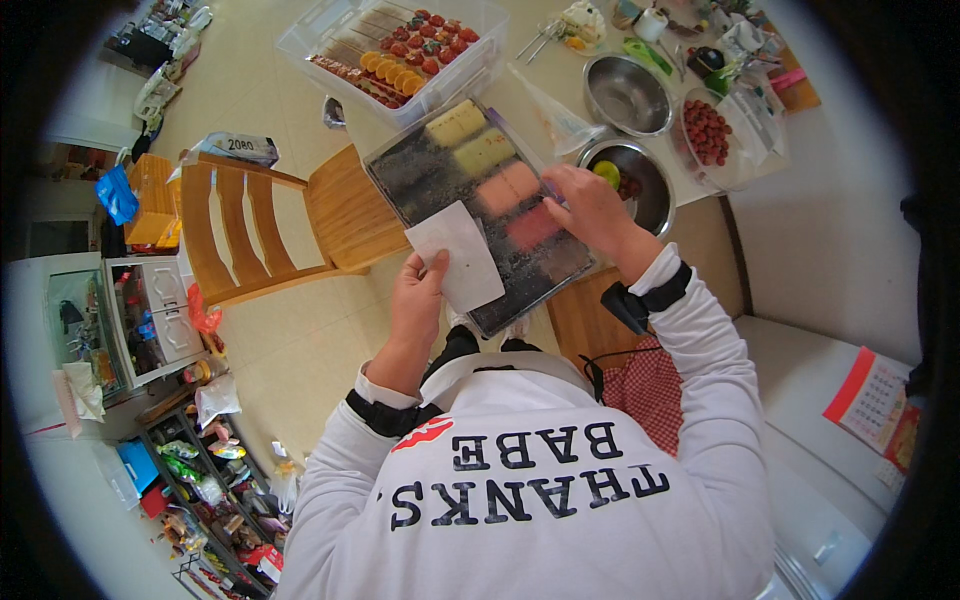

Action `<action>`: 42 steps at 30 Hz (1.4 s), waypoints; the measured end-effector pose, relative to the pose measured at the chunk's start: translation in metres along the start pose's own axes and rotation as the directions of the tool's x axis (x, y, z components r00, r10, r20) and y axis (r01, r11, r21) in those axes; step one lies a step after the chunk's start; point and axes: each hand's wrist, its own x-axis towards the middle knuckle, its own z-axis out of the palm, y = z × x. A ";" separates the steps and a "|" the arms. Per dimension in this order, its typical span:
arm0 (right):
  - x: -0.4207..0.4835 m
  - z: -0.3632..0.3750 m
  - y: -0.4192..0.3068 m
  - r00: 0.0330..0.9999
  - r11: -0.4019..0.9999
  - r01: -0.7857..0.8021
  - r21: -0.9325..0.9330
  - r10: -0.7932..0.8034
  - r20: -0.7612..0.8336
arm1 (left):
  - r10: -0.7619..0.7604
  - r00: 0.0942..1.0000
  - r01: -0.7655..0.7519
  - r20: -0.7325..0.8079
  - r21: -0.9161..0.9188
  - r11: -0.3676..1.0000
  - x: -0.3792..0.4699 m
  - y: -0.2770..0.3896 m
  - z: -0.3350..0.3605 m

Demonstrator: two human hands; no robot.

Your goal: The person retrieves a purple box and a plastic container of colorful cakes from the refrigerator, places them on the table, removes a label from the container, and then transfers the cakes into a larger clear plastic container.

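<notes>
In front of me is a black tray (431,180) under a clear cover with droplets or specks on it. Beneath the cover lie several blocks or rolls, among them a pale yellow one (456,122), a green one (484,150), an orange-pink one (508,187) and a red one (534,225). My left hand (421,296) pinches a white sheet of paper or tissue (457,259), which covers the tray's near left part. My right hand (589,206) is closed on the tray's right long edge, where a purple strip shows by the fingers.
A clear plastic bin (491,45) with skewered fruit stands beyond the tray. Two steel bowls (628,94) (664,202) and a clear container of red berries (705,131) sit at right. A wooden chair (352,210) stands left; a white-topped cabinet or appliance (787,367) is at right.
</notes>
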 end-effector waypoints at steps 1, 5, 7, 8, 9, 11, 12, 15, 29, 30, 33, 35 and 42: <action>0.000 0.000 0.000 1.000 0.999 -0.020 -0.029 0.020 0.023 | -0.024 0.999 0.024 -0.027 0.012 1.000 0.000 0.001 0.000; -0.001 0.004 0.001 0.999 0.999 -0.044 0.006 0.044 0.030 | -0.025 0.999 0.023 -0.044 -0.049 0.999 -0.002 0.003 0.003; -0.003 0.007 0.005 0.989 0.981 -0.146 0.123 0.144 0.027 | -0.020 0.999 0.019 -0.048 -0.029 0.999 -0.003 0.004 0.003; -0.004 0.008 0.007 0.976 0.960 -0.216 0.179 0.211 0.049 | -0.012 0.999 0.011 -0.048 -0.026 1.000 -0.003 0.004 0.003; -0.006 0.010 0.011 0.959 0.930 -0.282 0.234 0.273 0.071 | -0.003 0.999 0.002 -0.051 -0.021 1.000 -0.002 0.004 0.002; -0.009 0.014 0.018 0.922 0.818 -0.380 0.431 0.371 0.110 | 0.014 0.998 -0.014 -0.059 -0.002 1.000 -0.001 0.002 0.001; -0.010 0.018 0.022 0.905 0.722 -0.402 0.563 0.405 0.127 | 0.023 0.998 -0.022 -0.064 0.011 1.000 -0.001 0.002 -0.001; -0.016 0.028 0.031 0.862 0.555 -0.432 0.711 0.486 0.145 | 0.046 0.997 -0.043 -0.058 0.047 0.998 0.001 -0.001 -0.004; -0.040 0.040 0.032 0.633 -0.148 -0.494 0.857 0.614 0.471 | 0.060 0.991 -0.050 -0.118 0.083 0.995 0.001 -0.003 -0.004; -0.042 0.042 0.033 0.637 -0.172 -0.480 0.860 0.606 0.476 | 0.058 0.990 -0.047 -0.125 0.084 0.995 0.001 -0.004 -0.004; -0.047 0.049 0.037 0.651 -0.267 -0.414 0.870 0.582 0.488 | 0.079 0.986 -0.066 -0.148 0.088 0.994 0.002 -0.006 -0.005; -0.051 0.055 0.041 0.657 -0.357 -0.362 0.861 0.558 0.508 | 0.102 0.983 -0.090 -0.150 0.087 0.992 0.003 -0.007 -0.005; -0.063 0.066 0.040 0.666 -0.613 -0.217 0.760 0.476 0.574 | 0.186 0.964 -0.172 -0.192 0.086 0.981 0.005 -0.011 -0.003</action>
